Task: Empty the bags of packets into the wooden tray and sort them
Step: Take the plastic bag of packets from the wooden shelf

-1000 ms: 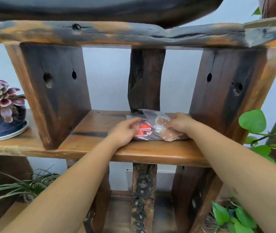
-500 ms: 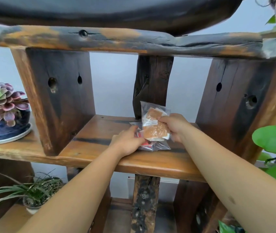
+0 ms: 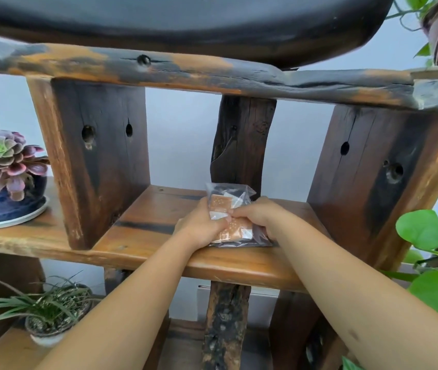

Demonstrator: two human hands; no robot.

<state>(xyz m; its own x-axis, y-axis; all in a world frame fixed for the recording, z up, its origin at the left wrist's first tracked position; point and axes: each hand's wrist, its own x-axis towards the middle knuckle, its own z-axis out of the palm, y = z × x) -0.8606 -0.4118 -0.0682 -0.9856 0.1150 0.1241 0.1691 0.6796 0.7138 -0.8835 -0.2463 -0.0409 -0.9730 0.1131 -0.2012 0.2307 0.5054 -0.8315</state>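
A clear plastic bag of packets [image 3: 229,198] stands on the middle wooden shelf [image 3: 148,231], in front of a dark centre post. Orange-brown dotted packets and white ones show through the plastic. My left hand [image 3: 201,225] grips the bag's left side. From the right, my right hand [image 3: 255,216] closes on the same bag. Both hands press together at its middle. A second bag's clear plastic [image 3: 260,240] lies flat under my right hand; its contents are hidden. No wooden tray is in view.
A purple succulent in a blue pot [image 3: 4,180] sits on the shelf to the left. A grassy plant in a small pot [image 3: 49,313] stands on the lower shelf. Green leaves [image 3: 421,231] hang at the right. Thick wooden uprights [image 3: 97,161] flank the compartment, with a black bowl-like object [image 3: 185,22] above.
My left hand moved right from the flat bag with red packets onto the upright bag. My right hand lowered that bag, and both hands now hold it together.
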